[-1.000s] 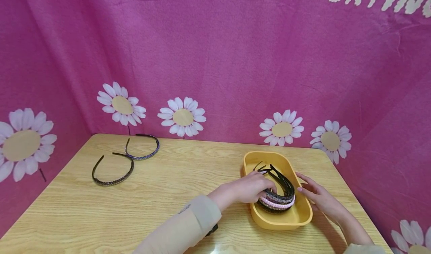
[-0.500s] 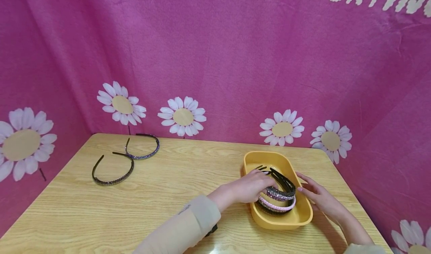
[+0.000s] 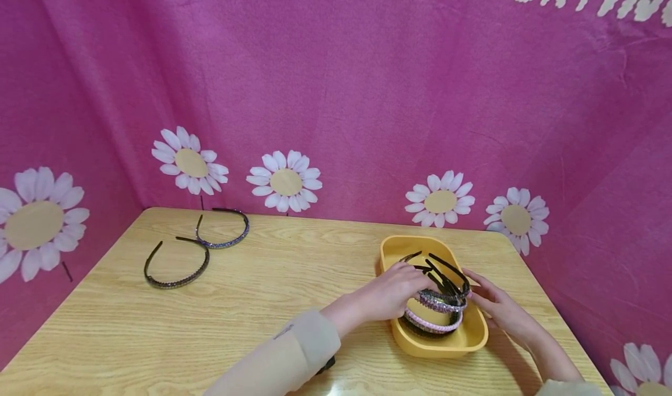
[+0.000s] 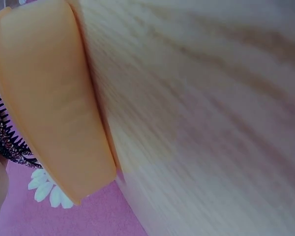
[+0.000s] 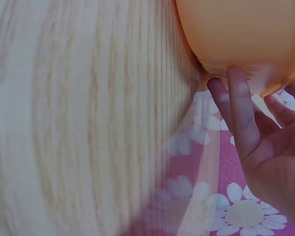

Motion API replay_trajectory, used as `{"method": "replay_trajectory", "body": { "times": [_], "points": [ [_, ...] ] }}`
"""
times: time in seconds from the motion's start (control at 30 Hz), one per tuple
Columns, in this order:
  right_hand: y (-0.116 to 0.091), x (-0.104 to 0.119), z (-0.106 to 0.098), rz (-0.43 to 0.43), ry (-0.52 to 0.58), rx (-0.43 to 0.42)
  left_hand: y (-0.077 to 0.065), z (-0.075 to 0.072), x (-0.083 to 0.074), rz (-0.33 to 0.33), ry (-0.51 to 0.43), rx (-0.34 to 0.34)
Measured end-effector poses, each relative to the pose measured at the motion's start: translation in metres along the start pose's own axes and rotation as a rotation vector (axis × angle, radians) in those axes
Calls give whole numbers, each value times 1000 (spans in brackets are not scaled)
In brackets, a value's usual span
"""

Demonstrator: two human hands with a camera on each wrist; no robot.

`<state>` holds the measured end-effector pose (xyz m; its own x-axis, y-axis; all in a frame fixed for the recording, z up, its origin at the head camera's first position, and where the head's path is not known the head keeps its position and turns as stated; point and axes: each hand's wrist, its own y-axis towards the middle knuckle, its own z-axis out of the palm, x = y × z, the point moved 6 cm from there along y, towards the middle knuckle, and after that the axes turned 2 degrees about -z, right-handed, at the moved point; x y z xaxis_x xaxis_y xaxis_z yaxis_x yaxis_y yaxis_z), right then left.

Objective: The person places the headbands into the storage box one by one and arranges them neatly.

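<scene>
My left hand (image 3: 401, 291) reaches over the near-left rim of a yellow plastic bin (image 3: 438, 349) and grips glittery headbands (image 3: 441, 304) by their left side. A pale pink headband (image 3: 433, 326) and darker ones lie lower in the bin. In the left wrist view, a sparkly toothed headband (image 4: 10, 142) shows beside the fingers at the left edge; how many are held is hidden. My right hand (image 3: 496, 308) touches the bin's right side with fairly straight fingers, as the right wrist view shows against the bin's wall (image 5: 246, 34).
A dark headband (image 3: 178, 282) and a purple-blue glitter headband (image 3: 223, 244) lie on the left of the wooden table (image 3: 210, 326). A small black object (image 3: 326, 365) is partly hidden under the left sleeve. A pink flowered cloth (image 3: 346, 104) hangs behind.
My left hand has shifted slightly right, and the upper headbands have lifted and separated from the pink one below. The right hand and the bin stay in place.
</scene>
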<state>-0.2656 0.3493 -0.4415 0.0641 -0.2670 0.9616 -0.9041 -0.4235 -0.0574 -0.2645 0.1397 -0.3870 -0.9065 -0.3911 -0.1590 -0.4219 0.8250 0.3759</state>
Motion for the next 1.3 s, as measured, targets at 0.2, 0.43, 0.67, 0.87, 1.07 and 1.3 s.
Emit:
{"method": "replay_trajectory", "body": {
  "times": [0.2, 0.43, 0.67, 0.87, 1.07, 1.3],
  "points": [
    [1, 0, 0, -8, 4, 13, -6, 4, -7, 52, -21, 27],
    [0, 0, -1, 40, -2, -7, -9, 12, -1, 11, -91, 117],
    [0, 1, -1, 92, -10, -42, -9, 8, 0, 17, -92, 132],
    [0, 1, 0, 107, -25, -59, -7, 6, -2, 32, -40, 140],
    [0, 0, -1, 100, -37, -78, -8, 5, -5, 38, -1, 161],
    [-1, -1, -1, 104, -13, -62, -7, 2, -8, 44, 30, 161]
  ]
}}
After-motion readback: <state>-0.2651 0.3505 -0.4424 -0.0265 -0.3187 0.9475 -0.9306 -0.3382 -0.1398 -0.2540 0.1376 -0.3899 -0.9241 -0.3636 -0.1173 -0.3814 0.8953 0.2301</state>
